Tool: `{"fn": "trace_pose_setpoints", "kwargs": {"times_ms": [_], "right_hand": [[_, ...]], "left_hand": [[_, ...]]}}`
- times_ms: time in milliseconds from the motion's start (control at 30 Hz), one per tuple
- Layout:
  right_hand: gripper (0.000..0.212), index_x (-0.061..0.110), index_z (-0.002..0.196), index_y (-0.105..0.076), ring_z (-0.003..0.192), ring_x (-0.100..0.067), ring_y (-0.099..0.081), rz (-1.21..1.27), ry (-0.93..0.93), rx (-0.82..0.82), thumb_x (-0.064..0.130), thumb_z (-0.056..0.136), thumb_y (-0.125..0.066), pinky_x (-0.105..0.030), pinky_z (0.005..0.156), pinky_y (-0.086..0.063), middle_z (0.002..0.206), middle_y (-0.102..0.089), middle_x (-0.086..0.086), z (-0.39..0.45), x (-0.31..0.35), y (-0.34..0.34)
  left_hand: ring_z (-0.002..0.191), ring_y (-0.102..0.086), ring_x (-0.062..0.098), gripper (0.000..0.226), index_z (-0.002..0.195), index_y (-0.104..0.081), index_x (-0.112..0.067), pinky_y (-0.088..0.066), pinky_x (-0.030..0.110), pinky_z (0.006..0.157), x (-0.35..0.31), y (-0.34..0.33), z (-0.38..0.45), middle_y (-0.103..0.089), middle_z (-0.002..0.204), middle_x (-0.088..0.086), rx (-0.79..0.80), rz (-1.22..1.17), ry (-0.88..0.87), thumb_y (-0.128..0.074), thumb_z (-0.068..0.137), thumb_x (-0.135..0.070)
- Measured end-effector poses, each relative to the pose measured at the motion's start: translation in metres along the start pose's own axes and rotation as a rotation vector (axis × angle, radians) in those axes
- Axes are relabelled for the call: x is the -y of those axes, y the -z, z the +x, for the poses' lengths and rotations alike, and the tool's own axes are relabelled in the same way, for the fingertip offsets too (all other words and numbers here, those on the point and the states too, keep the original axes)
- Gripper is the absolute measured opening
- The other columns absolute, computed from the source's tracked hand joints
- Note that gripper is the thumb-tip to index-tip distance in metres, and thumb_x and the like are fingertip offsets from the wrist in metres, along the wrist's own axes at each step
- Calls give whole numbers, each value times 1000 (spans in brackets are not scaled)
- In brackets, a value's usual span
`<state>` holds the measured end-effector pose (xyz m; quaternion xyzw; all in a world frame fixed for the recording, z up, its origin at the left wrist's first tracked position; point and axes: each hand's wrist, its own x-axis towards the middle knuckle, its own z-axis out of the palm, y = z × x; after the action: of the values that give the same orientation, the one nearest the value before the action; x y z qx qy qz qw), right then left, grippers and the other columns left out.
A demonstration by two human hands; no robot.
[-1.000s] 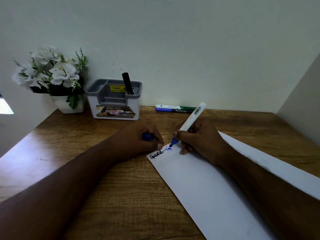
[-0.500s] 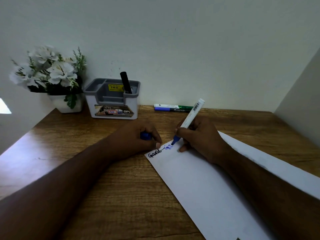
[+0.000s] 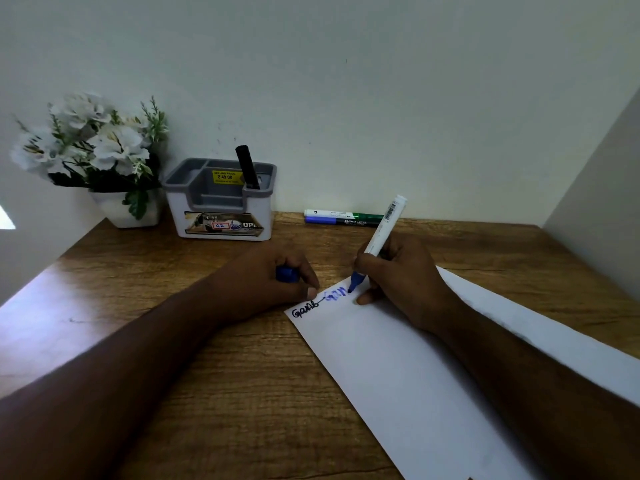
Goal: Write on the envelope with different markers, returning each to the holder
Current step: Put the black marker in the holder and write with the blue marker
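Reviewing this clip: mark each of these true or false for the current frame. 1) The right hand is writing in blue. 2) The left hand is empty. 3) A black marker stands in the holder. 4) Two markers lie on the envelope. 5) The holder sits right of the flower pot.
1) True: the right hand holds the blue marker, tip on the envelope by blue writing.
2) False: the left hand holds a blue cap.
3) True: the black marker stands in the holder.
4) False: the two markers lie on the table by the wall.
5) True: it is beside the flower pot.
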<state>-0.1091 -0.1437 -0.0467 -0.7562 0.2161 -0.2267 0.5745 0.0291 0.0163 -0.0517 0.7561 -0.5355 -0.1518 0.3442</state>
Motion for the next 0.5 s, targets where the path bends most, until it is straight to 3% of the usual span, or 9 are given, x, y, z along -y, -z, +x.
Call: {"fn": "trace_pose_setpoints", "kwargs": {"times_ms": [133,400,500], "right_hand": [[9,8,76,-64,47,-11,-68,-29,-4,-14,2,81,-68,-23,42,-54,75,-63,-12,1,1,0],[7,8,77,-65,51,-19,-70,-93,26,-72,4,81,-68,-24,42,-54,80,-67,-17,0,-1,1],[10,16,73,-68,50,-8,-66,-183,115,52,9,80,-71,-23,45,-52,69,-70,-5,-5,0,-1]], "left_hand": [[92,-53,-16,16,86,-67,-46,-40,9,66,0,0,0,-60,95,-38,-5,7,8,-73,74,-37],[89,-55,-13,13,83,-68,-44,-43,8,63,-1,1,0,-62,92,-36,3,13,19,-73,74,-37],[88,-56,-12,10,83,-71,-38,-41,5,60,-2,0,0,-63,90,-34,-1,18,3,-74,74,-35]]}}
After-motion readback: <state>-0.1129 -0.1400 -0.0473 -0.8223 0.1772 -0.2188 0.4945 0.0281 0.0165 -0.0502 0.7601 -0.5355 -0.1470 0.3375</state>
